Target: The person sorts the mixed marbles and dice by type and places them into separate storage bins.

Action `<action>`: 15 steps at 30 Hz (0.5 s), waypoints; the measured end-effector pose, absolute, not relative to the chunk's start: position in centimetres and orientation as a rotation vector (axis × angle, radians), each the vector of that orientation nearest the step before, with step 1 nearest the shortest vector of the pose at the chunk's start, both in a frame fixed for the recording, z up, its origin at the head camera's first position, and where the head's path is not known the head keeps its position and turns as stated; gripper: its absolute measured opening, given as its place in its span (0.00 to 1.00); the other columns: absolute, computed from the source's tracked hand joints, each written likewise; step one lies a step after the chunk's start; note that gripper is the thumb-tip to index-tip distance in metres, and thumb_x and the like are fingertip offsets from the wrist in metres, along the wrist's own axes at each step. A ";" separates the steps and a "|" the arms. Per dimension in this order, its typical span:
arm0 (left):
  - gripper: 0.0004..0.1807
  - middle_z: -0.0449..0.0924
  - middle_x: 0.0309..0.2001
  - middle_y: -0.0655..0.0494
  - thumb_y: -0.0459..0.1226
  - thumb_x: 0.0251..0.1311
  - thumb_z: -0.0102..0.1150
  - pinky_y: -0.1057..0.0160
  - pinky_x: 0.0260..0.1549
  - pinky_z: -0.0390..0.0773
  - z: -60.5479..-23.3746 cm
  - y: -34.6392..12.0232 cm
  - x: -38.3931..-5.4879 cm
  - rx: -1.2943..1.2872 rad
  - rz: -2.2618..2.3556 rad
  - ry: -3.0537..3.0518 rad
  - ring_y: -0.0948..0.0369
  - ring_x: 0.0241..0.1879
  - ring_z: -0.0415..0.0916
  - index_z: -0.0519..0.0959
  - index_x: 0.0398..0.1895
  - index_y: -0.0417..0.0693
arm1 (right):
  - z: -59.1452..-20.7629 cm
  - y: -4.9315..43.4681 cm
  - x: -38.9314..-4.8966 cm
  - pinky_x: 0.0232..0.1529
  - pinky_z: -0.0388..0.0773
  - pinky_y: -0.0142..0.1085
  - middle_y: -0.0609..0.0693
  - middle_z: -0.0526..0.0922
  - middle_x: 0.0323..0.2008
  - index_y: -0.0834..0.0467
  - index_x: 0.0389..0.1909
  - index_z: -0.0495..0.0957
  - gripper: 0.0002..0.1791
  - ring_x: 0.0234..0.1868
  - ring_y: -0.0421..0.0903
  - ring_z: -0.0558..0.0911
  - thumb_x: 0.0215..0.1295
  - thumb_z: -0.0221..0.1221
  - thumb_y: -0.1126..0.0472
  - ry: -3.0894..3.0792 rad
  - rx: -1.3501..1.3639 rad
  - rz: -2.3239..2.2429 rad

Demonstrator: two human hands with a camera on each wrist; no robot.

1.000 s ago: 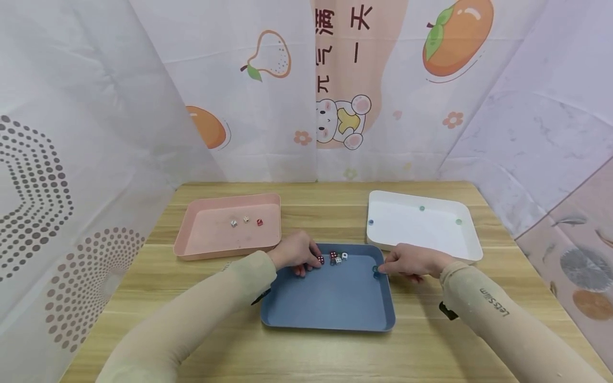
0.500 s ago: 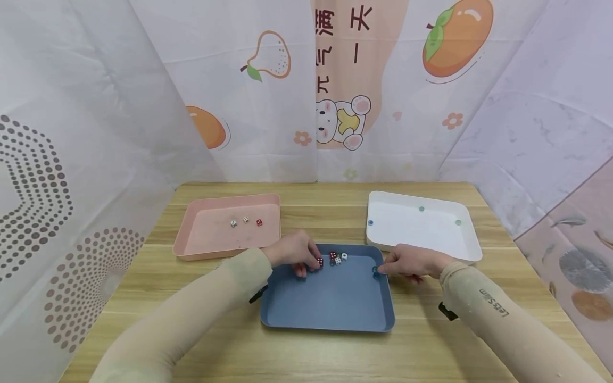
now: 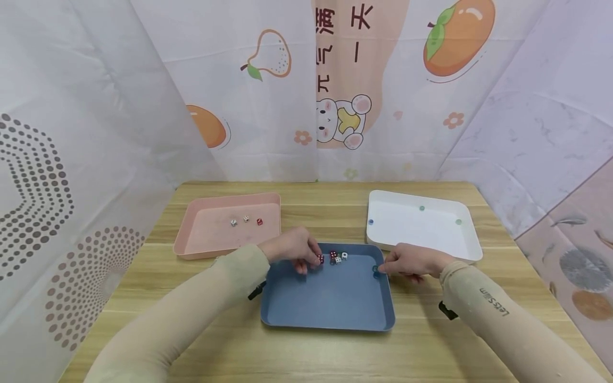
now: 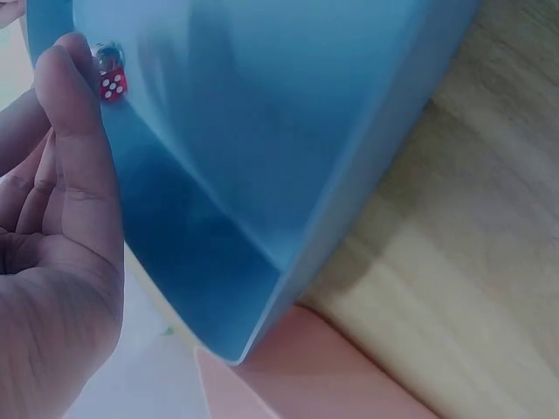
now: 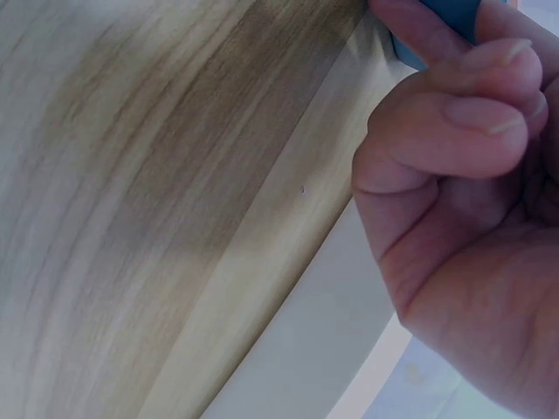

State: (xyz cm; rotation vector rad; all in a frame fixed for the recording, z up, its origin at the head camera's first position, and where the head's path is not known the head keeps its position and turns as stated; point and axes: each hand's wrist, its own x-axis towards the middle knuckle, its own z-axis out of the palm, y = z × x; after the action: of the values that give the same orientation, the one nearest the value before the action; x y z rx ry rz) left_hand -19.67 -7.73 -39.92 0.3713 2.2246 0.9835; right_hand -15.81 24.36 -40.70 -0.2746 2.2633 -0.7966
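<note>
In the head view my left hand (image 3: 299, 250) reaches over the back left of the blue tray (image 3: 330, 303). Its thumb and index finger pinch a red die (image 3: 321, 259) with white pips. Just to the right lie another red die (image 3: 333, 255), a white die (image 3: 338, 260) and a second white die (image 3: 345, 256), with small glassy pieces among them. My right hand (image 3: 412, 260) lies across the tray's right wall, thumb and index finger pinching a greenish glass bead (image 3: 375, 269) just inside; in the right wrist view its other fingers are curled and the bead is hidden.
A pink tray (image 3: 201, 239) at the back left holds two pale dice and a red one. At the back right a white tray (image 3: 407, 223) holds a blue bead (image 3: 371, 222) and two green ones. A patterned curtain (image 3: 268, 133) hangs behind the wooden table (image 3: 330, 361).
My left wrist and forearm have shifted slightly left and back, while the fingertips stay at the red die. My right hand has not visibly moved.
</note>
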 end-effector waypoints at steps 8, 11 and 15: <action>0.02 0.88 0.34 0.41 0.32 0.62 0.70 0.60 0.24 0.87 -39.1 -8.6 -20.2 0.395 1.008 2.195 0.61 0.18 0.81 0.88 0.37 0.45 | -40.8 24.4 -15.9 0.14 0.63 0.29 0.44 0.66 0.10 0.60 0.23 0.78 0.22 0.12 0.40 0.66 0.73 0.61 0.48 2.265 -0.238 -0.795; 0.04 0.88 0.37 0.40 0.33 0.62 0.70 0.61 0.24 0.87 -38.7 -9.4 -20.5 0.376 1.045 2.183 0.61 0.19 0.81 0.87 0.39 0.44 | -40.8 24.4 -15.9 0.14 0.63 0.29 0.45 0.66 0.10 0.60 0.23 0.78 0.22 0.12 0.40 0.67 0.73 0.61 0.48 2.271 -0.232 -0.792; 0.07 0.88 0.39 0.39 0.33 0.62 0.70 0.60 0.26 0.87 -38.3 -10.6 -20.9 0.365 1.099 2.186 0.60 0.20 0.82 0.88 0.43 0.44 | -40.9 24.3 -15.9 0.14 0.63 0.29 0.45 0.66 0.10 0.60 0.23 0.78 0.22 0.12 0.40 0.67 0.73 0.61 0.48 2.270 -0.231 -0.795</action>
State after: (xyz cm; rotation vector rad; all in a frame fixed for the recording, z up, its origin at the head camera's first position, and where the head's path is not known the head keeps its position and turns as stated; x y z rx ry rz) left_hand -20.91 -10.59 -38.28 0.3649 2.1864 1.0989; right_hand -15.93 24.35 -40.86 -0.2306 2.2698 -0.7946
